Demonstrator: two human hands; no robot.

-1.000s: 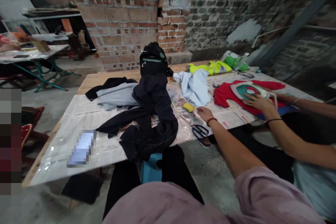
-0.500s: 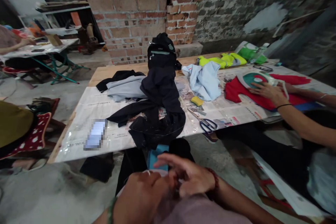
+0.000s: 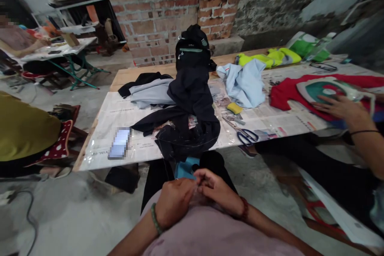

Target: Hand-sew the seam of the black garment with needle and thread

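Observation:
My left hand (image 3: 175, 200) is closed in front of my body, low in the view, with a green bracelet on its wrist. Touching or nearly touching its fingertips, my right hand (image 3: 220, 193) has curled fingers and its thumb drawn in. Anything between the fingers is too small to make out. Nearest beyond my hands, over the table's front edge, lies a dark garment (image 3: 189, 140) with pale stitch lines. A blue object (image 3: 184, 168) sits between my knees, partly covered. To the right on the table are scissors (image 3: 247, 136) with dark blue handles.
A phone (image 3: 120, 143) lies on the paper-covered table (image 3: 96, 128). Behind are a black backpack (image 3: 192, 52), grey cloth (image 3: 151, 93), a light blue garment (image 3: 244, 84) and a yellow sponge (image 3: 234, 108). At right, a co-worker's hand (image 3: 345, 108) rests by an iron (image 3: 315, 90) on red cloth.
My right hand's fingers, more stretched out before, are now curled in near my left hand. The view has shifted, and the co-worker's iron appears farther right.

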